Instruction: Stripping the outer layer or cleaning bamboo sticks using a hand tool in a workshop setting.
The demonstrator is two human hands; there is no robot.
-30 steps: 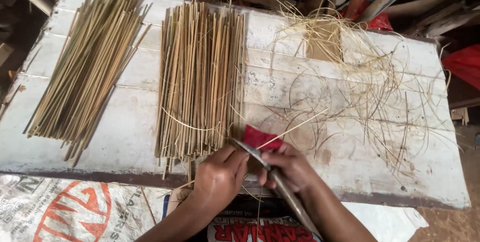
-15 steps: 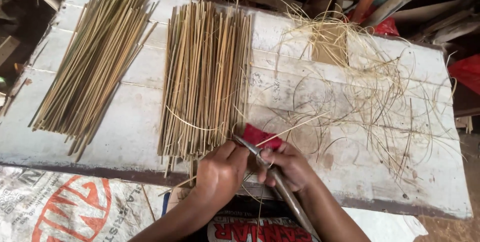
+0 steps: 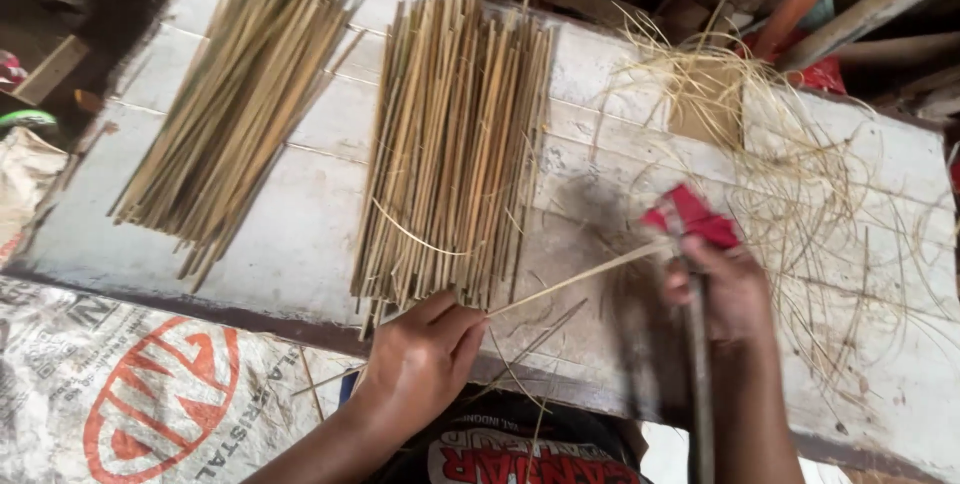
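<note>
Hands at the near tabletop [image 3: 300, 244] edge: left hand [image 3: 425, 354] pinches one thin bamboo strip [image 3: 575, 279], right hand [image 3: 725, 289] grips a blade handle [image 3: 697, 364] against a red cloth [image 3: 695, 216]. Beyond lie a middle stick bundle [image 3: 450, 144], a left bundle [image 3: 240, 94], and loose shavings [image 3: 790, 164] far right.

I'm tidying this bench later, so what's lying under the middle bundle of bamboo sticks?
The middle bundle lies straight on the white plank table. One thin curled strand crosses over it. Whatever sits beneath the sticks themselves is covered. The left hand touches its near end.
</note>
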